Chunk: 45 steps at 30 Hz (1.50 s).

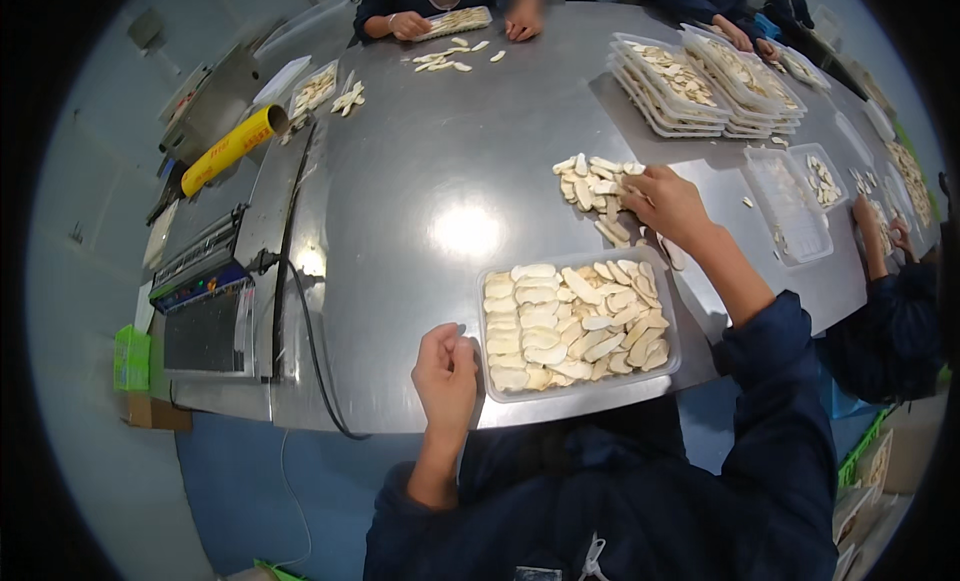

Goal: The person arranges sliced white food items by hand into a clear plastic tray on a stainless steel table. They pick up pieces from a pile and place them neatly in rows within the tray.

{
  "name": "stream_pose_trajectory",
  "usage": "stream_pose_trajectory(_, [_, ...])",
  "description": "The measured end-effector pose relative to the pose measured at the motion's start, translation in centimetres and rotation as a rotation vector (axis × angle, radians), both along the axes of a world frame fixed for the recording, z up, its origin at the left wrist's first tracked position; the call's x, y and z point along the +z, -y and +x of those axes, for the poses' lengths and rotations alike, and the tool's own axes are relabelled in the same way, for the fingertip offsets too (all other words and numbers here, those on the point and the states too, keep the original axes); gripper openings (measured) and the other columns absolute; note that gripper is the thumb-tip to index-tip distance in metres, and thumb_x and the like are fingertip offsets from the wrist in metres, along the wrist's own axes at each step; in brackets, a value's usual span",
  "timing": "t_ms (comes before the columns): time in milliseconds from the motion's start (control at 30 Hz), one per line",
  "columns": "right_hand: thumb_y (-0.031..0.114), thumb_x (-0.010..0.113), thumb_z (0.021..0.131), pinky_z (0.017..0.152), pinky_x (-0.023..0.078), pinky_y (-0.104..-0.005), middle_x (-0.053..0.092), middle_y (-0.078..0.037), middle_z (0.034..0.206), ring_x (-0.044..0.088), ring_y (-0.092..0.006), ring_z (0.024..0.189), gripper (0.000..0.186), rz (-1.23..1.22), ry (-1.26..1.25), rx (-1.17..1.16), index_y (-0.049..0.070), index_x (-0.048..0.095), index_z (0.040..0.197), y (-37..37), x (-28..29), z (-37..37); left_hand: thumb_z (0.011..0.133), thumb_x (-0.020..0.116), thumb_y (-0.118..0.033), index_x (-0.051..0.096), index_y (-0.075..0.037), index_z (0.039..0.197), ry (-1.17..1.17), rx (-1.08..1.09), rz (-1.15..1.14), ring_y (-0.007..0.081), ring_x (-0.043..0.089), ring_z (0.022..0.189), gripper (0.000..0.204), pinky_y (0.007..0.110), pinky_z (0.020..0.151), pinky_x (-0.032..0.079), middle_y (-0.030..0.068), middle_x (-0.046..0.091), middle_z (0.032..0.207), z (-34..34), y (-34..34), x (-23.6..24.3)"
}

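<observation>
Across the steel tabletop (380, 211): the picking-up step, I'd judge.
Stacked trays (640, 103) stand beyond and right of my tray (674, 349) of pale slices (605, 311), out of the way; the slice pile (583, 193) lies just past the tray. My right hand (672, 203) meets its edge, needing a light pinch next; I can't tell whether it grips one. My left hand (445, 381) curls just left of the tray, fingertips unclear.

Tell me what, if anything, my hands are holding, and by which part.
That can't be told: the right hand is at the pile of slices, its grip hidden; the left hand, beside the tray, is unclear too.
</observation>
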State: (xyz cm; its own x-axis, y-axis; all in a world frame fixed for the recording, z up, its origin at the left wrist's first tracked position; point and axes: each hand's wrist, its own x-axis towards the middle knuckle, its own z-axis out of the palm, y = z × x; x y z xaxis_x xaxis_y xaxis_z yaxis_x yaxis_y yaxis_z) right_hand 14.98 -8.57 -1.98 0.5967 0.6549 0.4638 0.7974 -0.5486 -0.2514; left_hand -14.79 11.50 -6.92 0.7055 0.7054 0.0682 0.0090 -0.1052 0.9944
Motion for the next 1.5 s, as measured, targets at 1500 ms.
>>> stream_pose_trajectory(1500, [0.007, 0.078, 0.059, 0.07, 0.049, -0.0354, 0.057, -0.008, 0.079, 0.055, -0.0279, 0.081, 0.029, 0.049, -0.301, 0.499, 0.005, 0.064, 0.085, -0.3, 2.5, -19.0, 0.094, 0.059, -0.019, 0.064, 0.002, 0.094, -0.218, -0.305, -0.227, 0.0028, 0.049, 0.059, 0.022, 0.019, 0.053, 0.039, -0.0016, 0.057, 0.065, -2.4, 3.7, 4.9])
